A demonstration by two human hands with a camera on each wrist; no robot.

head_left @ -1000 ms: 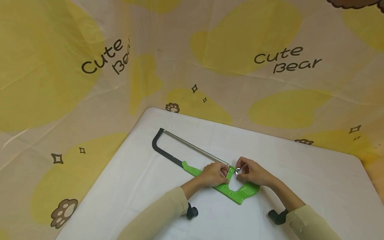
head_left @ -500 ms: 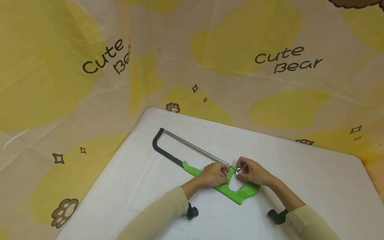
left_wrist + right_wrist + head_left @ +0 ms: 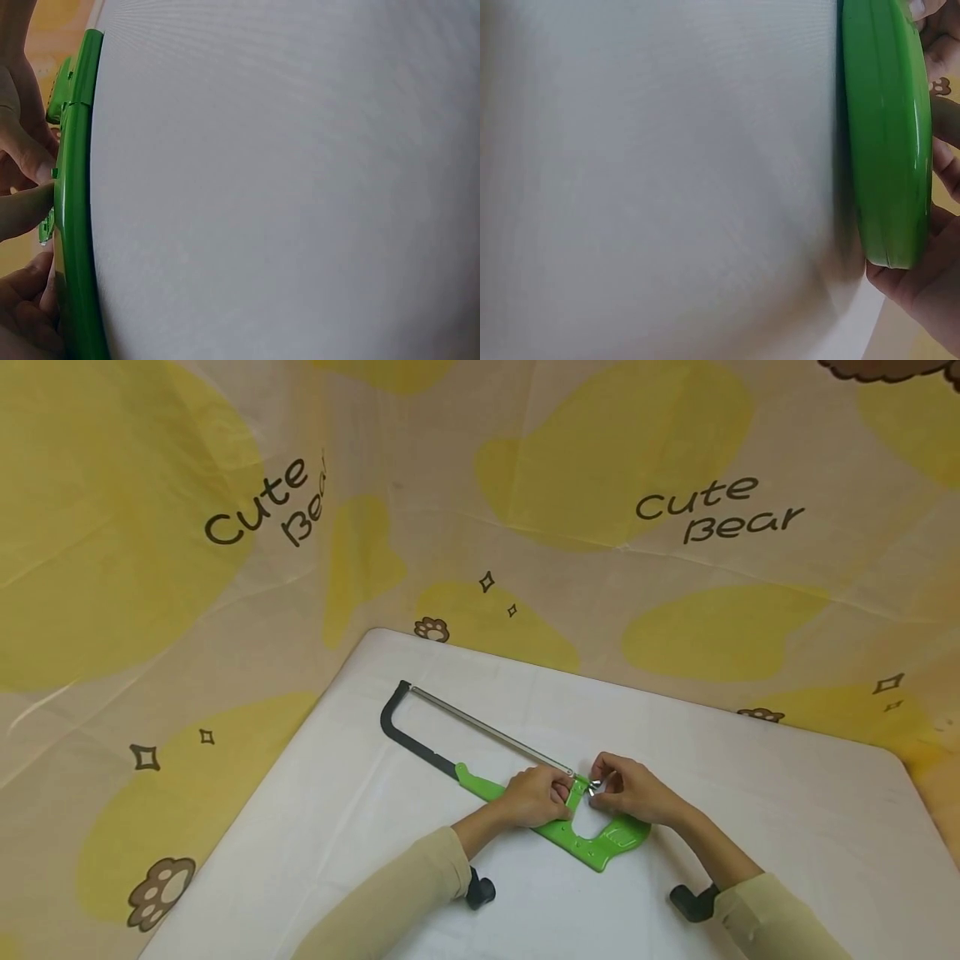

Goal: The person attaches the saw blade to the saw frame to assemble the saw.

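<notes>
A hacksaw (image 3: 588, 846) with a green handle and black front frame lies flat on the white table, its silver blade (image 3: 487, 728) along the far side. My left hand (image 3: 534, 796) grips the green post at the handle's front, by the blade's near end. With thumb and fingertips, my right hand (image 3: 637, 791) pinches the small metal wing nut (image 3: 594, 787) behind that post. In the left wrist view the green frame (image 3: 79, 187) stands edge-on beside the fingers. The right wrist view shows the handle's rounded end (image 3: 889, 135), with part of my right hand (image 3: 934, 285) against it.
White table (image 3: 720, 760) extends around the saw. A patterned yellow and beige curtain (image 3: 555, 485) rises behind and to the left of it. Black wrist mounts (image 3: 482, 890) show below the forearms, near the beige sleeves (image 3: 401, 889).
</notes>
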